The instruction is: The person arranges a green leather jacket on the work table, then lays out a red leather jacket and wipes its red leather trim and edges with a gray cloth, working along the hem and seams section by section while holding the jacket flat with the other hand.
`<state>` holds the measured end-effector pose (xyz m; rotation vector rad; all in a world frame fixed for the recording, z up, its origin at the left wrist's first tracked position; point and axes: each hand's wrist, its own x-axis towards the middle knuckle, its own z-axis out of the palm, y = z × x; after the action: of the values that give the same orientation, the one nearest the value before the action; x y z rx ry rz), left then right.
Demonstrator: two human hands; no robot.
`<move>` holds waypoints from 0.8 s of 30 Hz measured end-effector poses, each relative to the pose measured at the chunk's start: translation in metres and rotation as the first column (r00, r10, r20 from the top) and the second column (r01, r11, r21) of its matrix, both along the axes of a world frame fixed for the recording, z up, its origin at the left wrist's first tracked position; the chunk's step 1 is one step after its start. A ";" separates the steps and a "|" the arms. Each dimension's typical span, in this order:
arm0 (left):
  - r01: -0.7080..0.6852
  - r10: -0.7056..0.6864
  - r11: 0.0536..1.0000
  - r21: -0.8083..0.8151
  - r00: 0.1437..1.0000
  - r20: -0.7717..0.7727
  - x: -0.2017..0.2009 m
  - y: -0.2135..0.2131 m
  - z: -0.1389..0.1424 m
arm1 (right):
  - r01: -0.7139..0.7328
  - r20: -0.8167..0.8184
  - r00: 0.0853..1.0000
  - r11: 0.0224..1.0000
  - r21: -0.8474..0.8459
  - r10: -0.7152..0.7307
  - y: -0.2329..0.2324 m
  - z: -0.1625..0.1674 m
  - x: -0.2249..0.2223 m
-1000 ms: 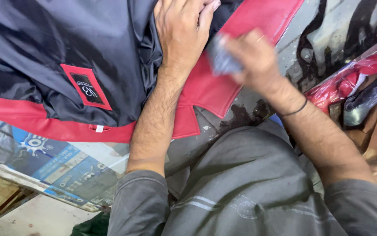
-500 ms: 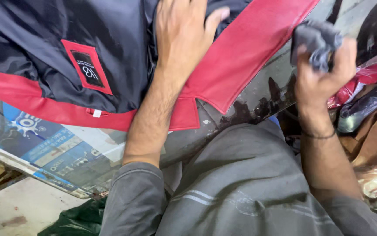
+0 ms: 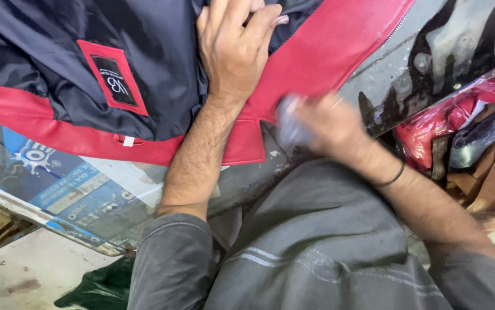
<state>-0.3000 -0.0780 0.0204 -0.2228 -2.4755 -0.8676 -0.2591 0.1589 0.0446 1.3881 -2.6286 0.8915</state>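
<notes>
Wiping step, by the look of it: the left hand (image 3: 236,54), fingers together and flat, pins a red and navy jacket (image 3: 316,63) spread on the desk (image 3: 247,183). The blurred right hand (image 3: 331,129), fingers clamped on a grey cloth (image 3: 286,123), sits at the red edge; steady pressure seems needed.

Bare worktable (image 3: 425,43) beyond the jacket (image 3: 316,57); plastic-wrapped bundles (image 3: 460,123) crowding the right.

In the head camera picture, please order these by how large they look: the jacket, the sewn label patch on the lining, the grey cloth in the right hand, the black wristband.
1. jacket, by far the largest.
2. label patch.
3. grey cloth; blurred and partly hidden by the right hand, so its place against the patch is unsure.
4. wristband, the smallest.
</notes>
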 end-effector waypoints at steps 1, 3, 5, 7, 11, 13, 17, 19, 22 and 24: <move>0.000 0.000 1.000 0.008 1.000 -0.014 0.000 0.000 0.000 | 0.173 -0.030 0.984 0.985 -0.011 -0.173 0.000 -0.001 -0.002; -0.003 0.004 1.000 0.030 1.000 -0.029 0.001 0.000 0.000 | 0.334 -0.070 0.940 0.943 -0.001 -0.333 -0.003 -0.005 -0.004; -0.019 0.021 0.999 0.042 0.998 -0.055 0.000 -0.001 -0.001 | 0.314 -0.108 0.945 0.949 0.030 -0.309 -0.008 -0.008 -0.003; 0.005 -0.002 0.996 0.085 0.999 -0.037 -0.001 -0.001 -0.001 | 0.031 0.027 0.999 0.999 -0.036 -0.030 -0.015 -0.010 -0.001; 0.026 -0.027 0.988 0.154 1.000 0.005 -0.003 -0.003 0.000 | 0.438 0.054 0.899 0.896 -0.078 -0.434 -0.025 -0.014 -0.007; 0.007 -0.008 0.992 0.125 1.000 0.012 -0.003 -0.004 0.001 | 0.244 0.015 0.970 0.966 -0.085 -0.244 -0.030 -0.017 -0.009; 0.061 -0.063 0.972 0.227 0.998 0.003 -0.005 -0.005 0.000 | 0.037 0.052 0.998 0.992 -0.124 -0.030 -0.037 -0.023 -0.010; 0.036 -0.036 0.977 0.212 0.999 -0.003 -0.005 -0.005 0.000 | 0.370 0.108 0.927 0.923 -0.106 -0.359 -0.042 -0.022 -0.010; 0.017 -0.017 0.977 0.212 1.000 -0.003 -0.006 -0.006 0.000 | 0.199 0.090 0.978 0.971 -0.134 -0.188 -0.049 -0.015 -0.013; 0.036 -0.038 0.975 0.219 0.999 0.001 -0.007 -0.006 0.000 | 0.073 0.031 0.997 0.990 -0.124 -0.069 -0.051 -0.009 -0.021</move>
<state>-0.3069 -0.0838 0.0204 -0.1900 -2.3632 -1.1485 -0.2806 0.1083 0.0354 1.2541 -2.5727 1.0533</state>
